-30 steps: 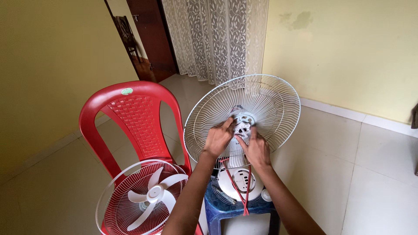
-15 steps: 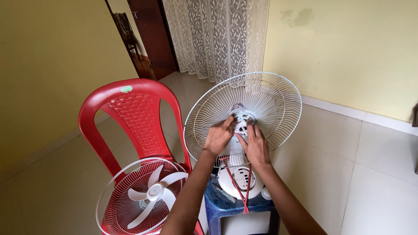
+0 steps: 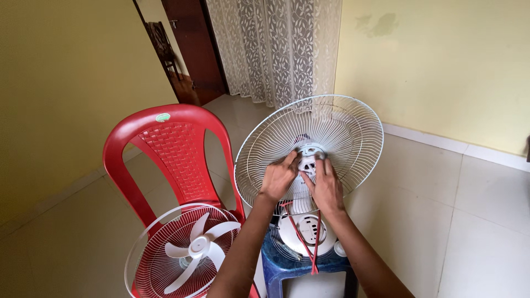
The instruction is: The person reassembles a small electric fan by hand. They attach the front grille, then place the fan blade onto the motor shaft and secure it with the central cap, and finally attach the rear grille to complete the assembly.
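- The red plastic chair (image 3: 171,160) stands well to the left of the fingers, its woven-pattern back upright and facing the camera.
- The rear fan guard (image 3: 309,144), a round white wire grille, stands upright just behind the fingers, its rim reaching above and to both sides of them.
- The front guard with white fan blade (image 3: 185,251) leans on the chair seat, below and left of the fingers and well apart from them.
- The blue stool (image 3: 301,270) sits below the fingers, between the two forearms, and carries the fan.
- The fan base (image 3: 305,234), round and white, lies on the stool directly under the fingers.
- The left hand (image 3: 279,177) is at the left side of the motor hub, fingers curled and close together, tips touching the hub's edge.
- The right hand (image 3: 327,187) is at the right side of the hub, fingers bunched and bent onto it; whether they pinch a small part cannot be told.
- The motor hub (image 3: 309,159), white and at the guard's centre, lies between the fingertips of both hands.
- The red cord (image 3: 309,243) runs down from just below the fingers, over the base, to the stool's front edge.
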